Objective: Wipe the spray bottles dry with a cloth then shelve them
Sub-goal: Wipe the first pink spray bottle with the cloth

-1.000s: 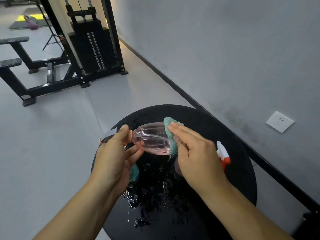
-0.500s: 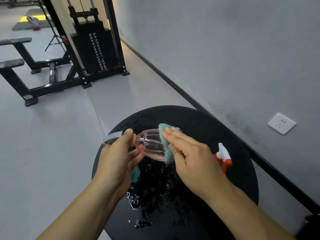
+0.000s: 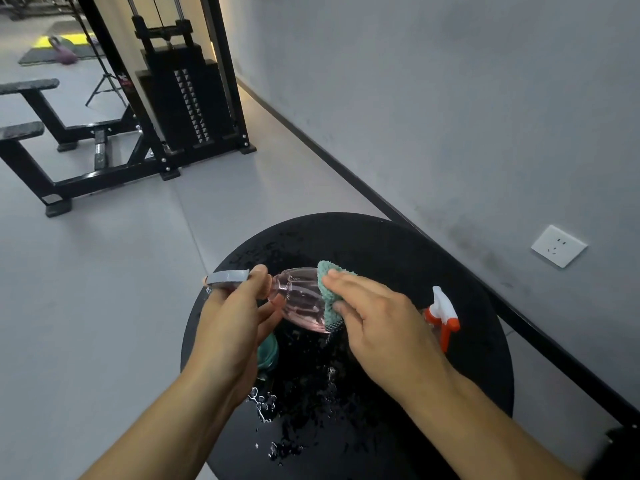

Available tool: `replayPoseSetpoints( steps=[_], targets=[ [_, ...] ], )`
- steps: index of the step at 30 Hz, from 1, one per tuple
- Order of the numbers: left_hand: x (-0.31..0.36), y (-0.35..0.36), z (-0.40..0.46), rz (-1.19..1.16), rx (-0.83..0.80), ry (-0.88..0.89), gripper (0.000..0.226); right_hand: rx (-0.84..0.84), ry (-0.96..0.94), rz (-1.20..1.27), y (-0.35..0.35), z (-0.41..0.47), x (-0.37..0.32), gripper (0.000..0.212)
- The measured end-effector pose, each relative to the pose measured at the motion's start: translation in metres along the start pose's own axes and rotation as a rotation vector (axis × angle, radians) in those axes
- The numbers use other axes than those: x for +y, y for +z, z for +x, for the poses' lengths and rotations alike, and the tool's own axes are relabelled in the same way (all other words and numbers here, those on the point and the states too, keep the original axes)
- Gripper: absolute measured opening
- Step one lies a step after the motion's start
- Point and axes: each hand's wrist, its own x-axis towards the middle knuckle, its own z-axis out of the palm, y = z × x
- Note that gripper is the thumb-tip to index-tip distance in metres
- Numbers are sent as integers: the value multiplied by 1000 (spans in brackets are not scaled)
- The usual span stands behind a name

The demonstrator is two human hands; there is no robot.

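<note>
While water drops shine on the near part of the round black table (image 3: 398, 237), the wiping step looks to be under way. Just above the wet patch, the left hand (image 3: 232, 327) grips the see-through pink plastic spray bottle (image 3: 298, 299) at its neck, with the thumb up by the grey spray head (image 3: 227, 277). It holds the bottle on its side in the air over the table. The right hand (image 3: 377, 327) has its fingers laid out nearly straight, pressing the small teal fluffy cloth (image 3: 329, 292) against the fat end of the bottle.

Under the left hand a teal thing (image 3: 268, 351) peeks out — I cannot tell what it is. To the right, a second bottle's white and orange spray top (image 3: 443, 315) pokes up from behind the right hand; its body is hidden.

Next, I think the cloth should rub along the rest of the pink bottle while the left hand turns it, so every side gets dry. No shelf shows here — that part comes later.

Farther off stand a black gym weight machine (image 3: 187, 95) and a white wall socket (image 3: 558, 245).
</note>
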Motion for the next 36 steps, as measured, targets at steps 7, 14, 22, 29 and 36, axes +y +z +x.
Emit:
replayPoseSetpoints(
  steps=[7, 14, 22, 29, 36],
  targets=[
    [-3, 1, 4, -21, 16, 14, 27, 92, -90, -14, 4, -4, -5, 42],
    [-2, -3, 13, -11, 57, -13, 37, 129, -156, -6, 3, -5, -8, 43],
    [9, 1, 7, 59, 71, 30, 44, 249, -222, -6, 1, -4, -7, 48],
    [11, 7, 2, 120, 106, 17, 53, 271, -229, -11, 0, -4, -1, 45],
    [14, 4, -2, 127, -11, -38, 34, 265, -233, -15, 0, -4, -1, 46]
  ],
)
